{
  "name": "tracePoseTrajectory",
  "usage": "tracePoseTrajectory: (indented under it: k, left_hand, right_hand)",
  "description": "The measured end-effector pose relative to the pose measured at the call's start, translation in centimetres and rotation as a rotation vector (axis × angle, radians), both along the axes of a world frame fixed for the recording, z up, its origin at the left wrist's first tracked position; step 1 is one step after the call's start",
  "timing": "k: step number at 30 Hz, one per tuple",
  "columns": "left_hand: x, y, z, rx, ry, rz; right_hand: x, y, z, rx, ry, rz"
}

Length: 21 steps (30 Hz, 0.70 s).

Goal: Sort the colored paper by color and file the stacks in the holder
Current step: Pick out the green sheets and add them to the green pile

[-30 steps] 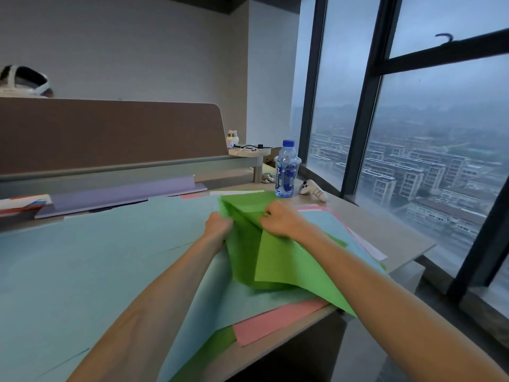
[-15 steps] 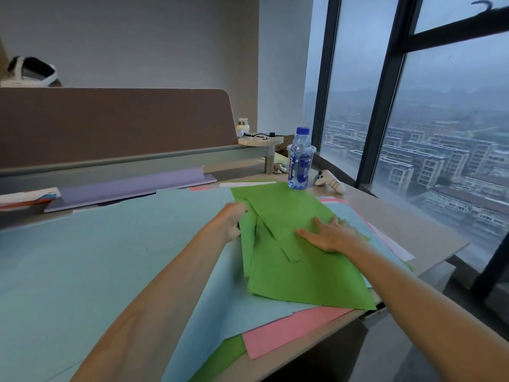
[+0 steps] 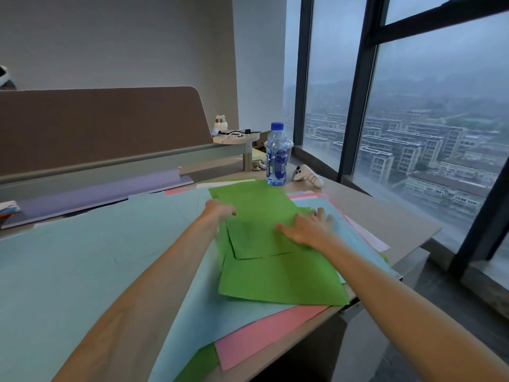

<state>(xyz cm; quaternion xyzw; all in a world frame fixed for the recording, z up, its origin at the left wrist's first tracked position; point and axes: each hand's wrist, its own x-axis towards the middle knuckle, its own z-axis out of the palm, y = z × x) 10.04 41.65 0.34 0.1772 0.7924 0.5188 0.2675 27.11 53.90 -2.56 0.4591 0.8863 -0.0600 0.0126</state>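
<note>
Desk edge (image 3: 396,224) at green stack's (image 3: 275,277) near corner.

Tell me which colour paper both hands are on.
The green sheets, topmost; left hand and right hand touch them. Blue sheets and pink sheet lie underneath.

Left fingers (image 3: 229,211) grip unclear; pink paper (image 3: 261,334) mostly buried.

Beyond grip on green paper (image 3: 275,279): water bottle (image 3: 276,158), white controller (image 3: 307,176), blocking. Left of grip: flat blue sheets (image 3: 82,257), passable above. Right of grip: bare desk (image 3: 385,216), open.
</note>
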Motion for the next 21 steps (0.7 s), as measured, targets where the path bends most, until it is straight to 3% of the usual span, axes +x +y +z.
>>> tracePoseTrajectory:
  k: [8,15,18,21]
  left_hand:
    - [-0.9,0.2,0.5,-0.001,-0.09,0.056]
    - [-3.9,1.6,-1.5,0.161,-0.232,0.108]
    - [-1.8,1.2,-0.5,0.239,-0.181,0.14]
    - [0.2,0.3,0.2,0.175,-0.045,0.157]
  right_hand:
    - [-1.4,-0.3,-0.6,-0.093,0.143,0.121]
    - [-1.8,0.1,-1.0,-0.095,0.258,0.144]
    - [-1.6,0.4,-0.4,-0.075,0.277,0.147]
    - [-1.3,1.0,-0.1,-0.099,0.301,0.132]
